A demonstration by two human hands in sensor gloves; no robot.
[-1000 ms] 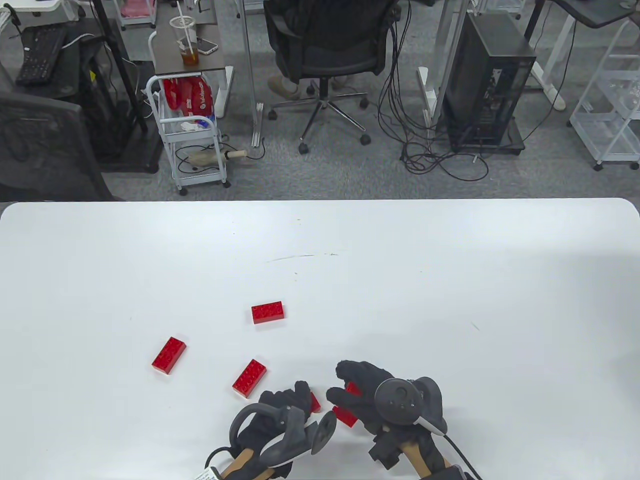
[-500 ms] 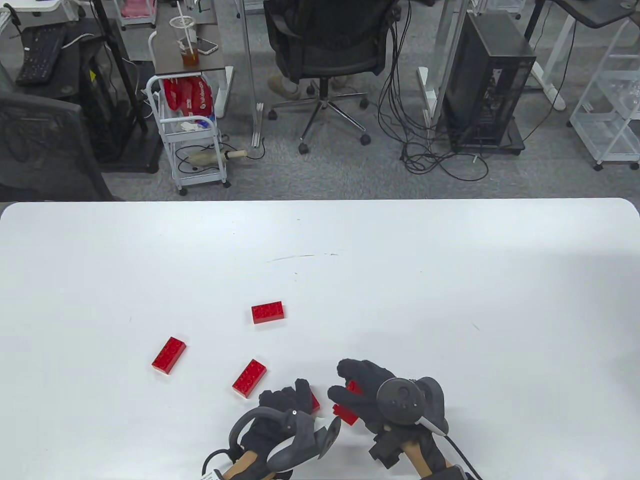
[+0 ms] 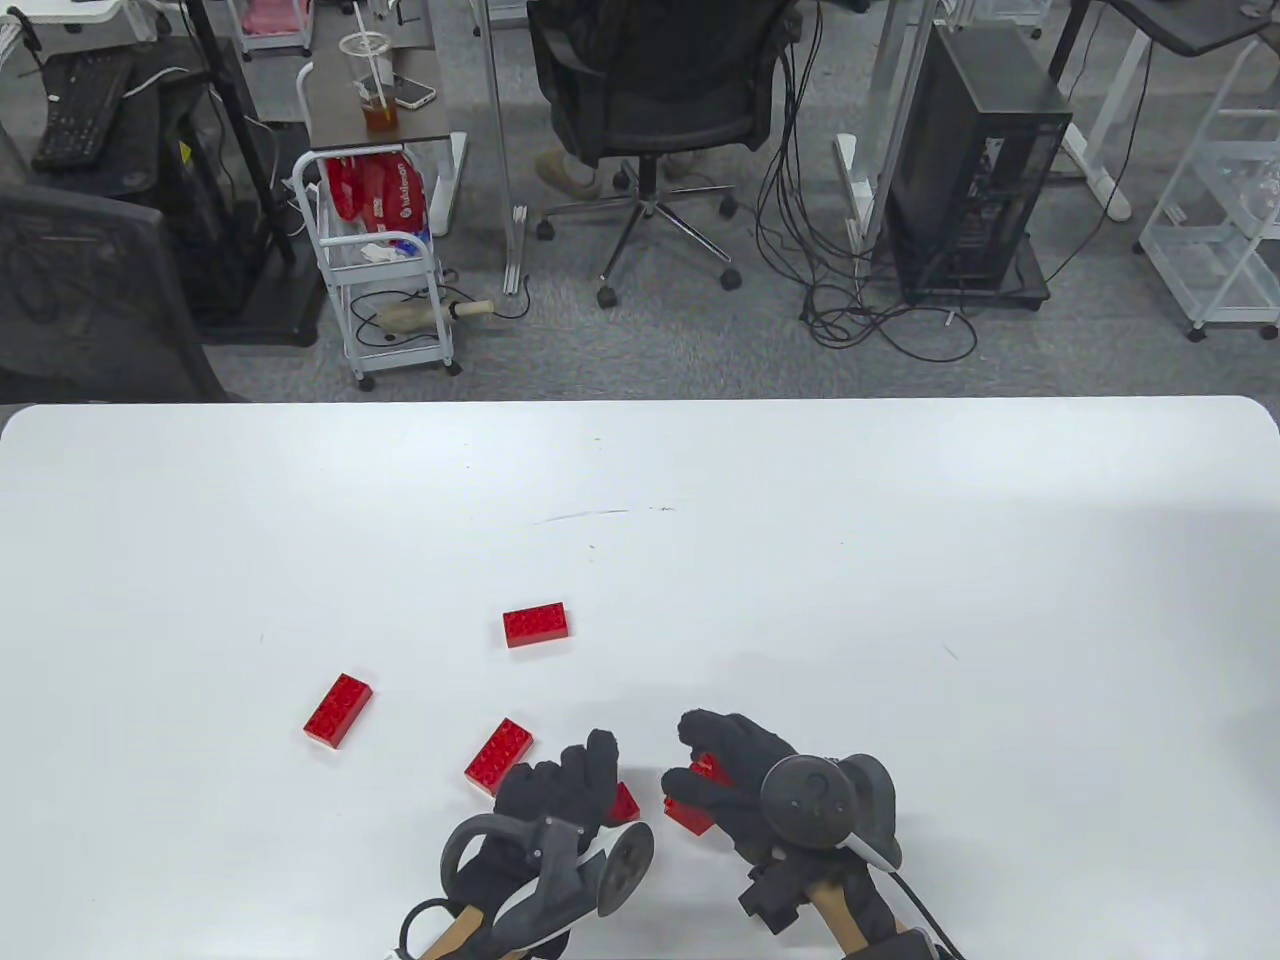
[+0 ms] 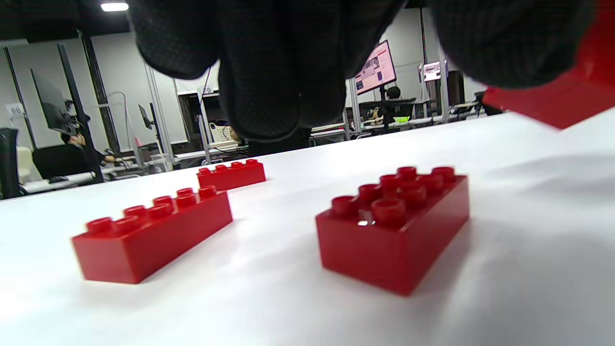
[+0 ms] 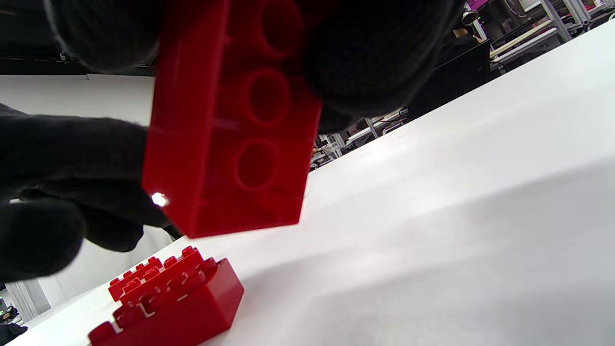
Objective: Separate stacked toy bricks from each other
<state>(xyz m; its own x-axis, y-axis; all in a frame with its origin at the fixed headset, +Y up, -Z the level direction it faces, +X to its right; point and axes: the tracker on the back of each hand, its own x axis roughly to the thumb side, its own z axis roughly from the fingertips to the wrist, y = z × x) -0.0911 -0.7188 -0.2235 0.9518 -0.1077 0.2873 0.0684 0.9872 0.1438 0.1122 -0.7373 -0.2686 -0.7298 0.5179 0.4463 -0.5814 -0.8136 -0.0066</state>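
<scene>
My left hand (image 3: 585, 785) grips a red brick (image 3: 627, 803) near the table's front edge. In the left wrist view only a corner of the brick (image 4: 557, 98) shows under the fingers (image 4: 269, 72). My right hand (image 3: 720, 780) grips a second red brick (image 3: 688, 810), held off the table with its hollow underside (image 5: 230, 125) towards the right wrist camera. A small gap separates the two held bricks. Three loose red bricks lie on the table: one (image 3: 498, 756) just left of my left hand, one (image 3: 338, 709) farther left, one (image 3: 535, 624) farther back.
The white table (image 3: 900, 560) stretches wide to the right and back. In the right wrist view a red brick (image 5: 168, 302) lies on the table at the lower left. Office chairs, carts and a computer stand on the floor beyond the far edge.
My left hand has shifted a little forward and left, its fingers reaching farther out. My right hand has drawn its brick slightly up and back. The loose bricks have not moved.
</scene>
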